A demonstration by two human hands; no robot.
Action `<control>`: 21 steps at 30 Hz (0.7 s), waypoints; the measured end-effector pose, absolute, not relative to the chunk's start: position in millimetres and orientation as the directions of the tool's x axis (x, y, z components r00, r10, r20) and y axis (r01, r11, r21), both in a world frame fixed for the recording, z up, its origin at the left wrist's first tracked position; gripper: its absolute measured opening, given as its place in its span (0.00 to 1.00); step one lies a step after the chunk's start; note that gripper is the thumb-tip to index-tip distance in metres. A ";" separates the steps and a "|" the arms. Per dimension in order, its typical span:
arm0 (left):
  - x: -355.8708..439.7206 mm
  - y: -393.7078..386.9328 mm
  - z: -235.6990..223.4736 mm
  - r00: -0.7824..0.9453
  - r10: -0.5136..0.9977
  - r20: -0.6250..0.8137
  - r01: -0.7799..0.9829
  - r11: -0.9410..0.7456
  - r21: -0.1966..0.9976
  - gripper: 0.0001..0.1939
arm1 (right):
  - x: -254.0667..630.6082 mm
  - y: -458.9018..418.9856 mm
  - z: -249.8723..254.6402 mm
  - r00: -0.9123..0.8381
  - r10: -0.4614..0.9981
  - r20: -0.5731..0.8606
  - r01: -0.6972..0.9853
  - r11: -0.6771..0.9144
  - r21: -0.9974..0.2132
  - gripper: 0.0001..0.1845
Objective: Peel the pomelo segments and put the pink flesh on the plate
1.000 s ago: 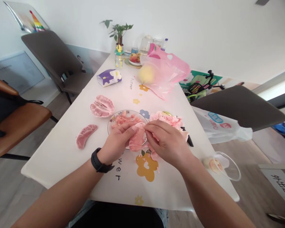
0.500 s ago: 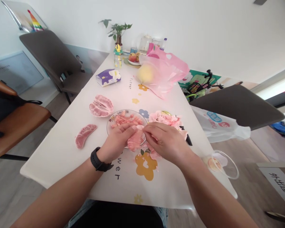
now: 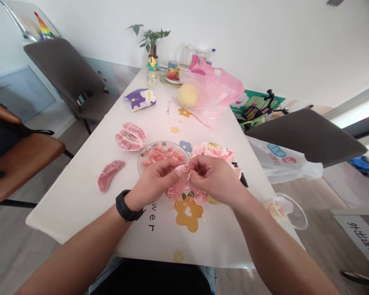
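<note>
My left hand and my right hand meet above the plate's near edge, both pinching a peeled pomelo segment. Its pale membrane shows between my fingertips, and the flesh hangs below them. The floral-rimmed plate holds loose pink pomelo pulp. To the right of my right hand lies a heap of pink membrane scraps. On the left stand a cluster of joined segments and a single segment. A black watch circles my left wrist.
Farther along the white table are a pink plastic bag around a yellow pomelo, a tissue pack and a fruit plate. A white bag hangs off the right edge. Chairs flank the table.
My hands have drawn closer and risen slightly, with my fingers curled more tightly around the segment's membrane. The view has shifted slightly.
</note>
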State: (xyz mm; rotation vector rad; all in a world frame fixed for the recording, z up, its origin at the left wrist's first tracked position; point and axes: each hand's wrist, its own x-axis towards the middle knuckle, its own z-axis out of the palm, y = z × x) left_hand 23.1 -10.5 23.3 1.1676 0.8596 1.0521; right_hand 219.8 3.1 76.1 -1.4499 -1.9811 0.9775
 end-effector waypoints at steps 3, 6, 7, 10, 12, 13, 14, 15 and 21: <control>20.9 -11.3 21.8 0.324 0.946 -0.024 -0.110 0.062 0.992 0.16 | 222.4 4.1 80.5 -0.316 0.933 -0.171 0.589 0.052 -0.806 0.06; 18.9 -10.7 18.9 0.352 0.935 -0.034 -0.072 0.063 0.995 0.14 | 219.9 2.4 82.3 -0.277 0.955 -0.105 0.640 0.101 -0.762 0.08; 18.5 -10.3 18.5 0.362 0.931 -0.034 -0.073 0.064 0.995 0.14 | 218.4 1.3 82.1 -0.267 0.962 -0.048 0.660 0.146 -0.737 0.08; 18.5 -9.6 19.5 0.359 0.933 -0.019 -0.091 0.055 0.994 0.13 | 215.1 -2.3 79.7 -0.300 0.943 0.147 0.679 0.319 -0.661 0.08; 19.4 -10.0 21.3 0.339 0.941 -0.010 -0.098 0.046 0.994 0.13 | 215.2 -4.1 77.5 -0.351 0.906 0.238 0.651 0.419 -0.633 0.07; 20.1 -10.4 21.9 0.334 0.943 -0.005 -0.099 0.040 0.994 0.13 | 215.8 -4.8 76.6 -0.363 0.897 0.253 0.638 0.437 -0.634 0.06; 20.7 -10.9 22.3 0.334 0.943 0.000 -0.100 0.035 0.994 0.13 | 216.6 -5.4 75.6 -0.361 0.901 0.242 0.632 0.427 -0.647 0.06; 21.3 -11.3 22.3 0.336 0.942 0.004 -0.099 0.031 0.995 0.13 | 217.5 -5.8 74.8 -0.343 0.916 0.208 0.634 0.389 -0.668 0.05; 21.5 -12.2 14.8 0.326 0.945 -0.023 -0.066 0.047 0.997 0.15 | 222.0 -4.6 68.9 -0.215 0.974 -0.069 0.573 0.068 -0.817 0.02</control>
